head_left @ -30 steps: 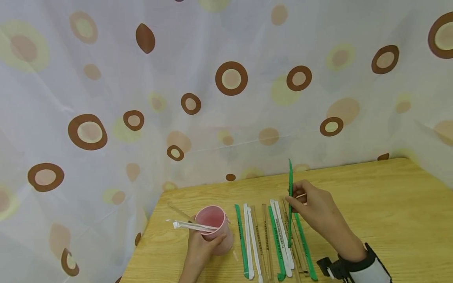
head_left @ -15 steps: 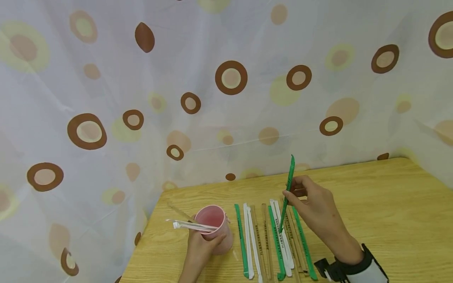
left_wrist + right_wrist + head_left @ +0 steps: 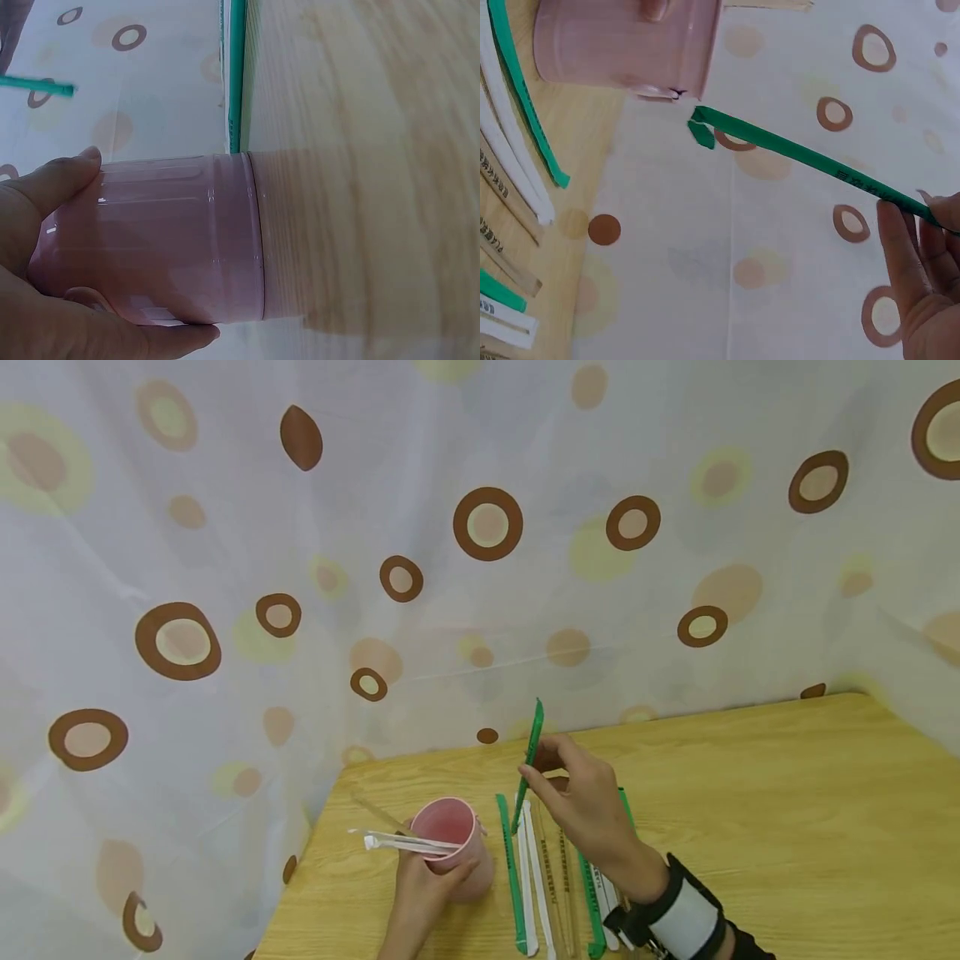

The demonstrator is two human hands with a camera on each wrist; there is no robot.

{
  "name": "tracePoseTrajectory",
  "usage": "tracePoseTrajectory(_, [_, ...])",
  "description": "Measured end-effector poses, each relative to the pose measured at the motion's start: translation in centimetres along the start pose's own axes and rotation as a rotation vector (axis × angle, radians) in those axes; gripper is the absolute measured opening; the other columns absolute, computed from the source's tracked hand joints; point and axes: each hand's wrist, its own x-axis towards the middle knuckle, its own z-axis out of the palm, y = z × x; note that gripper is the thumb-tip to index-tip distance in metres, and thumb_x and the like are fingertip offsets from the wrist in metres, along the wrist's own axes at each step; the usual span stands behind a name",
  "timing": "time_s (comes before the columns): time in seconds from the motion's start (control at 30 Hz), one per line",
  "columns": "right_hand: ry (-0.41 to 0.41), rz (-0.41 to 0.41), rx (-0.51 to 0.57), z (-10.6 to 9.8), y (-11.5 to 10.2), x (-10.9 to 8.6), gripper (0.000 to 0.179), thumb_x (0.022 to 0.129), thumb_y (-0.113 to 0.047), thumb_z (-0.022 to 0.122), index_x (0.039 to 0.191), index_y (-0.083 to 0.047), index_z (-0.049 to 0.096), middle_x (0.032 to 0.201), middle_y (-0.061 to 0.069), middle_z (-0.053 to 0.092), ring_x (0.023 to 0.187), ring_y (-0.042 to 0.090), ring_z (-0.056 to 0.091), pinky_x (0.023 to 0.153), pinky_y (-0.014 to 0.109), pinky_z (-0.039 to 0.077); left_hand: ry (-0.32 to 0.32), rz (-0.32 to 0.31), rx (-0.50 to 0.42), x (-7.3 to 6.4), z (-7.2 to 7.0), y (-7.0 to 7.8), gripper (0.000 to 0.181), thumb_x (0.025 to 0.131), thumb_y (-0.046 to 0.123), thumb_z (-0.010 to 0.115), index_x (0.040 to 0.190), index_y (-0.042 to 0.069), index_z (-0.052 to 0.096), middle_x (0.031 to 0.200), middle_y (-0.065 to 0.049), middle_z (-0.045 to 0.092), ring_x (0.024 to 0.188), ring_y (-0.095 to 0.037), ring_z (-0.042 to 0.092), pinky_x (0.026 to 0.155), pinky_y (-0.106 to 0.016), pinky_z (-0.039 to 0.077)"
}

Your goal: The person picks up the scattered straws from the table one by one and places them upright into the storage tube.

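Thumb and fingers of my right hand (image 3: 588,793) pinch a green wrapped straw (image 3: 795,154) near its upper end. It slants above the table, its folded lower end a little right of the pink bucket (image 3: 474,878) in the head view. My left hand (image 3: 422,893) grips that bucket around its side, thumb and fingers spread on the wall in the left wrist view. Inside, white wrapped straws (image 3: 411,842) and a brown one (image 3: 381,811) lean out over the left rim. Below my right hand, a row of green, white and brown wrapped straws lies on the table, partly hidden by that arm.
The wooden table (image 3: 780,810) runs back to a patterned curtain (image 3: 420,485). Closest to the bucket in the row lies a green wrapped straw (image 3: 512,868), with white straws (image 3: 528,893) beside it.
My right hand has moved left with the green straw, from above the right part of the row to near the bucket. The left hand keeps its grip on the bucket.
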Motion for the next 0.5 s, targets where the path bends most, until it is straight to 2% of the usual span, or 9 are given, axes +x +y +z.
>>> tracePoseTrajectory(0.17, [0.0, -0.139, 0.084, 2.7, 0.2, 3.2, 0.023, 0.087, -0.014, 0.063, 0.108, -0.016, 0.054, 0.097, -0.003, 0.061, 0.09, 0.007, 0.06, 0.07, 0.022, 0.052, 0.015, 0.053, -0.03, 1.2, -0.1, 0.5, 0.089, 0.059, 0.026, 0.086, 0.13, 0.005, 0.037, 0.12, -0.01, 0.053, 0.112, -0.02, 0.051, 0.099, -0.037, 0.039])
tracePoseTrajectory(0.27, [-0.019, -0.231, 0.117, 4.6, 0.5, 4.3, 0.023, 0.088, -0.013, 0.062, 0.109, -0.013, 0.054, 0.098, -0.001, 0.062, 0.09, 0.008, 0.06, 0.071, 0.022, 0.051, 0.013, 0.063, -0.039, 1.5, -0.3, 0.5, 0.084, 0.06, 0.028, 0.085, 0.128, 0.008, 0.039, 0.12, -0.007, 0.053, 0.111, -0.018, 0.051, 0.098, -0.037, 0.04])
tracePoseTrajectory(0.37, [-0.097, -0.287, 0.098, 6.4, 0.9, 4.0, 0.021, 0.089, -0.014, 0.06, 0.109, -0.011, 0.054, 0.095, -0.002, 0.059, 0.089, 0.007, 0.059, 0.072, 0.02, 0.05, -0.007, 0.02, -0.04, 1.0, -0.5, 0.1, 0.083, 0.06, 0.029, 0.086, 0.127, 0.01, 0.04, 0.119, -0.006, 0.053, 0.11, -0.017, 0.051, 0.096, -0.036, 0.041])
tracePoseTrajectory(0.5, [-0.258, -0.265, 0.061, 7.9, 1.3, 3.0, 0.023, 0.088, -0.014, 0.061, 0.109, -0.011, 0.053, 0.094, -0.005, 0.058, 0.086, 0.003, 0.057, 0.072, 0.016, 0.048, -0.036, -0.011, -0.001, 0.3, -0.4, -0.4, 0.087, 0.061, 0.03, 0.085, 0.13, 0.006, 0.037, 0.121, -0.008, 0.052, 0.112, -0.019, 0.05, 0.096, -0.037, 0.041])
